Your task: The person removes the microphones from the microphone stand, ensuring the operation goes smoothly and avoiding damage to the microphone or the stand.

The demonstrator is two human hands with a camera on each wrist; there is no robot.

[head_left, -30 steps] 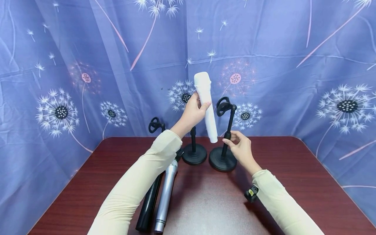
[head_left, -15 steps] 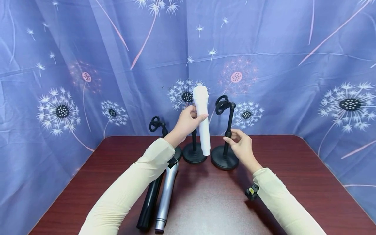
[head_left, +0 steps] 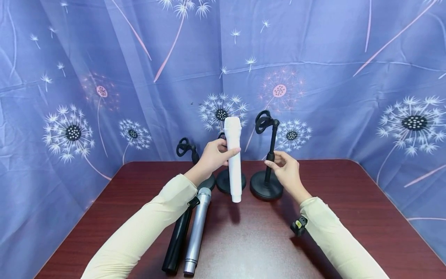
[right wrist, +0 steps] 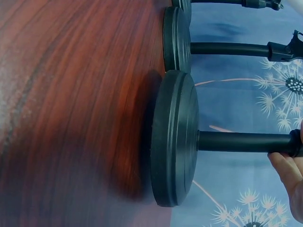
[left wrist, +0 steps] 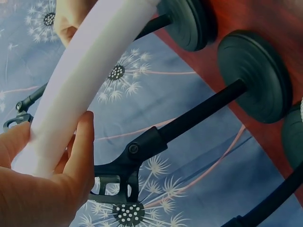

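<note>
My left hand [head_left: 212,158] grips a white microphone [head_left: 234,170] by its upper body, head up and nearly upright, in the air in front of the middle black microphone stand [head_left: 223,182]. In the left wrist view, thumb and fingers curl round the white microphone [left wrist: 90,71] near its head. With thumb and fingertips my right hand [head_left: 286,170] pinches the pole of the right microphone stand [head_left: 268,186] at its collar. That stand's round base [right wrist: 175,142] rests on the table, and its ring clip [head_left: 263,122] holds nothing.
A silver microphone [head_left: 198,232] and a black microphone [head_left: 177,244] lie side by side on the dark red table [head_left: 265,248], left of centre. Behind them stands a left microphone stand [head_left: 186,148]. A blue dandelion-print curtain [head_left: 313,46] hangs along the back.
My left hand has lowered the white microphone and brought it leftward, from beside the right stand to in front of the middle one. My right hand stays on its pole.
</note>
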